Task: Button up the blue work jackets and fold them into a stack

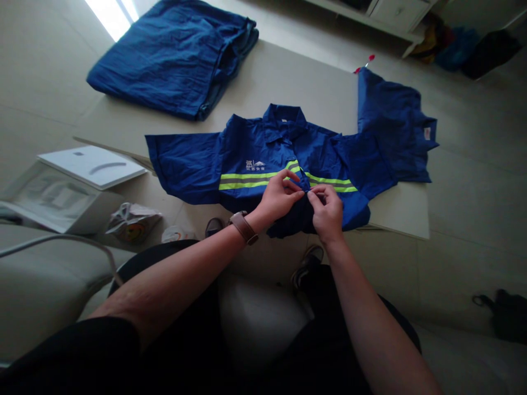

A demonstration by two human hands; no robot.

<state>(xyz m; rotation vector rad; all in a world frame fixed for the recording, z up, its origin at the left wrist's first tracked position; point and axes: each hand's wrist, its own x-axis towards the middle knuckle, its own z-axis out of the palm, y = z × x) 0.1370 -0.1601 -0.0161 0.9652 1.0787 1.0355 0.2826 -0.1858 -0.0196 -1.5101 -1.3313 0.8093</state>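
Note:
A blue work shirt (247, 159) with yellow-green reflective stripes lies face up on a low pale table (284, 77), collar away from me. My left hand (280, 196), with a brown watch on the wrist, pinches the shirt's front placket just below the stripe. My right hand (327, 211) pinches the same front edge right beside it, fingers closed. Both hands meet at the shirt's centre line. The shirt's lower hem hangs over the near table edge.
A folded stack of blue garments (173, 55) sits at the table's far left. Another blue shirt (391, 126) lies at the right end. A white box (82, 181) and a crumpled bag (132, 222) are on the floor to the left. A dark bag (506, 312) lies at right.

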